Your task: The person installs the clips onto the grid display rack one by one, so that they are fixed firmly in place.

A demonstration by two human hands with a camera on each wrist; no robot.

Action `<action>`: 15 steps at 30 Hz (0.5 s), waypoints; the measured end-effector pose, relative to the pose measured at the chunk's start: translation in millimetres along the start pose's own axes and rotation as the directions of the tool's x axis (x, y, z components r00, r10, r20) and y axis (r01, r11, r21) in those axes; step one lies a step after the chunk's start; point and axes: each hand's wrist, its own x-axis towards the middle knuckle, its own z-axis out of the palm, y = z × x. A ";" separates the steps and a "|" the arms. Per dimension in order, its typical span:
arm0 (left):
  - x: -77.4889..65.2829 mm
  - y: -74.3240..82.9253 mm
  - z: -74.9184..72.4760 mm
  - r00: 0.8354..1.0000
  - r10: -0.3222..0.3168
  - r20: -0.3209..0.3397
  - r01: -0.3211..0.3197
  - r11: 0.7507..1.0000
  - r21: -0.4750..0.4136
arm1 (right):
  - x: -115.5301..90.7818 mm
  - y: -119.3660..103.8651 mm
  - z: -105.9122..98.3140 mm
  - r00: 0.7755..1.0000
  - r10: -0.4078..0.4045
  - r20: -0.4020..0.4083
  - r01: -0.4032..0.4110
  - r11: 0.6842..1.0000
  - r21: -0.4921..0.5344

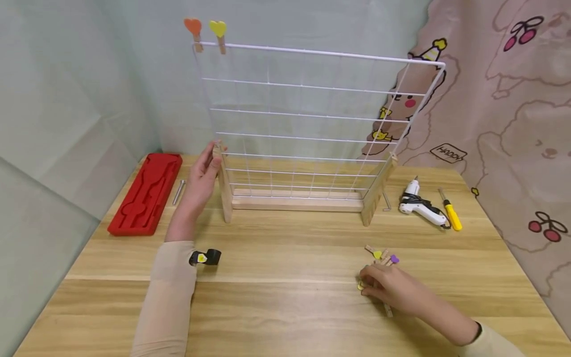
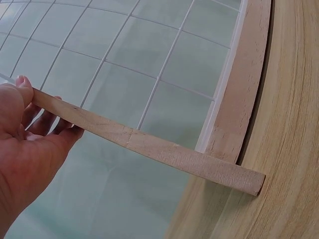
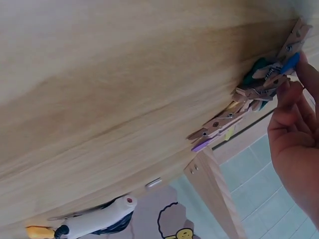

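My left hand [image 1: 201, 182] grips the left wooden upright [image 1: 224, 191] of a stand that holds a white wire grid [image 1: 312, 118]. In the left wrist view the thumb and fingers lie on either side of that wooden bar [image 2: 139, 137]. An orange heart clothespin [image 1: 194, 29] and a yellow heart clothespin [image 1: 218, 30] are clipped at the grid's top left. My right hand [image 1: 394, 288] is over a small pile of wooden clothespins [image 3: 244, 97], pinching one with a blue heart [image 3: 290, 63]. Its fingers partly hide the pile in the head view.
A red moulded tray [image 1: 156, 198] and a metal bolt [image 1: 179, 192] lie left of the stand. To its right are a hex key [image 1: 386, 201], a white glue gun [image 1: 417, 203] and a yellow-handled screwdriver [image 1: 452, 214]. A patterned cloth [image 1: 513, 148] hangs behind.
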 end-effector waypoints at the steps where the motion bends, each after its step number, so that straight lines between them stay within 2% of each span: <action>1: -0.2 -0.1 0.0 1.000 -0.003 0.003 0.003 1.000 0.005 | 1.0 -0.3 -0.5 1.000 0.020 0.023 -0.020 1.000 0.014; 3: -0.2 -0.4 0.3 1.000 -0.006 0.004 0.006 1.000 0.012 | 2.1 -1.0 -1.6 0.998 0.036 0.059 -0.038 0.999 0.028; 5: -0.4 -0.5 0.5 1.000 -0.009 0.009 0.009 1.000 0.018 | 2.4 -1.3 -2.3 0.997 0.018 0.072 -0.019 0.999 0.025; 8: -0.6 -0.4 0.6 1.000 -0.008 0.013 0.008 1.000 0.012 | 1.5 -1.6 -3.2 0.998 -0.031 0.058 0.027 0.998 0.061; 12: -0.9 1.0 0.4 1.000 -0.007 0.013 0.007 1.000 0.001 | 0.4 -2.2 -5.7 0.998 -0.054 0.034 0.049 0.986 0.157; 15: -1.5 2.4 0.1 1.000 -0.011 0.015 0.011 1.000 -0.009 | 2.0 -4.4 -7.1 0.998 -0.063 0.008 0.060 0.980 0.189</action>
